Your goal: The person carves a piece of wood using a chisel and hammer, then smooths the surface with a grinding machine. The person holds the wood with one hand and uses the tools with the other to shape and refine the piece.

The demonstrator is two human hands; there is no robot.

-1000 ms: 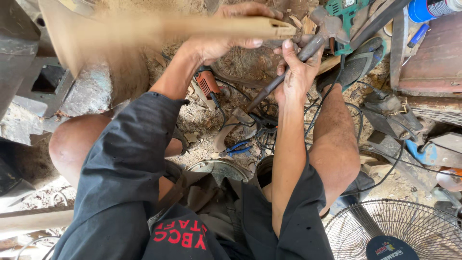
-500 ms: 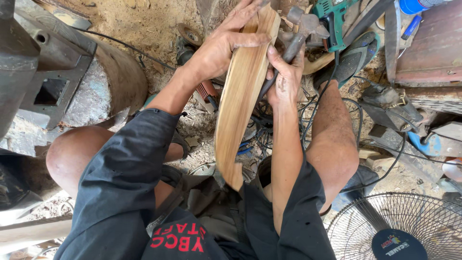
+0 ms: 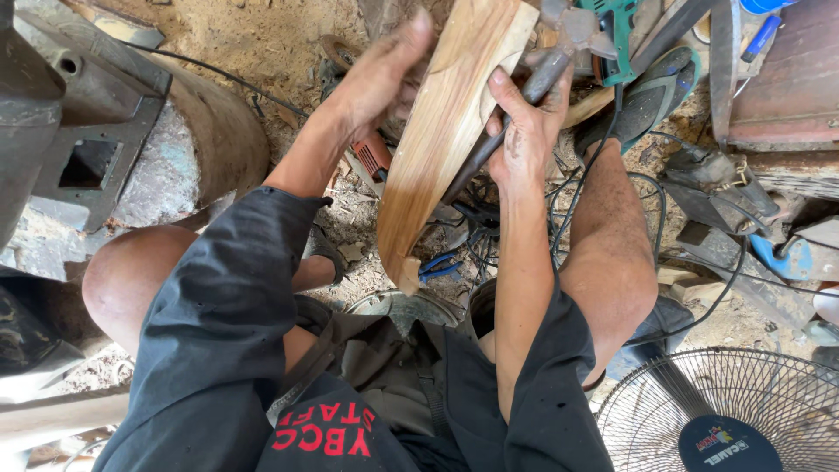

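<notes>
both hands clamp the long curved tan wooden plank, upper centre; stiff, fairly heavy, best gripped by its edges.

One cam only, head-worn; looks steeply down over the person's chest and knees to the sawdust floor; close range, both hands near frame top; fan at bottom right; no 2nd view to overlap.

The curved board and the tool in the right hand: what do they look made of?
Curved board: wood, bare and unfinished, with visible grain and two-tone light and brown streaks. Tool in the right hand: a dark, dull shaft, probably metal; its pale upper end is blurred.
</notes>
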